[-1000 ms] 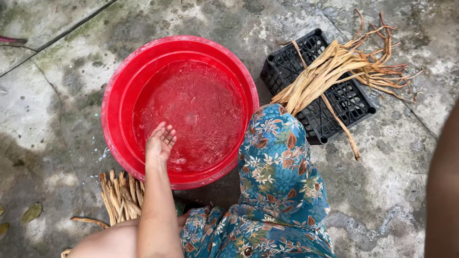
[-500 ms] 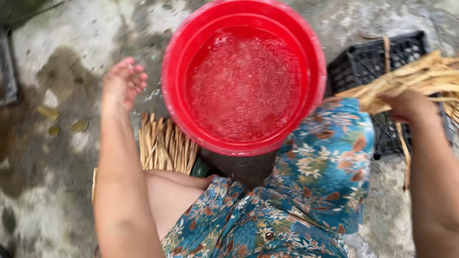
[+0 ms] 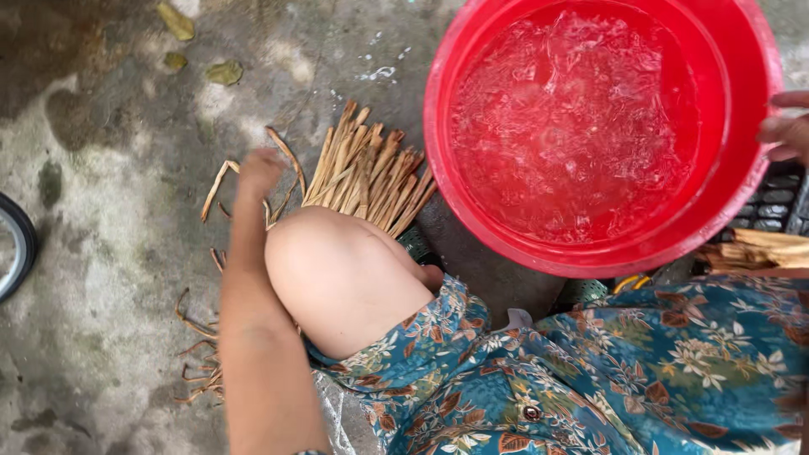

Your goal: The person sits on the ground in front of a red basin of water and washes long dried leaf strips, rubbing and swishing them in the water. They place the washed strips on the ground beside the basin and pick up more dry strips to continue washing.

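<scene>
Your concrete floor (image 3: 109, 253) is rough, grey and damp, stained dark at ten o'clock. At one o'clock sits the round red plastic basin (image 3: 472, 202), smooth-walled and full of rippled water. Your blue floral cloth (image 3: 590, 379) covers the five o'clock corner, with your bare knee (image 3: 337, 270) just left of it. The bundle of dry tan stalks (image 3: 362, 173) lies at the centre, fanned flat against the basin's left side. Your left hand (image 3: 257, 168) rests beside it at a loose curled stalk (image 3: 215, 185); it is blurred, so you cannot tell its grasp. Your right hand (image 3: 788, 126) shows only fingers at three o'clock, spread loosely at the basin's rim, gripping nothing visible.
</scene>
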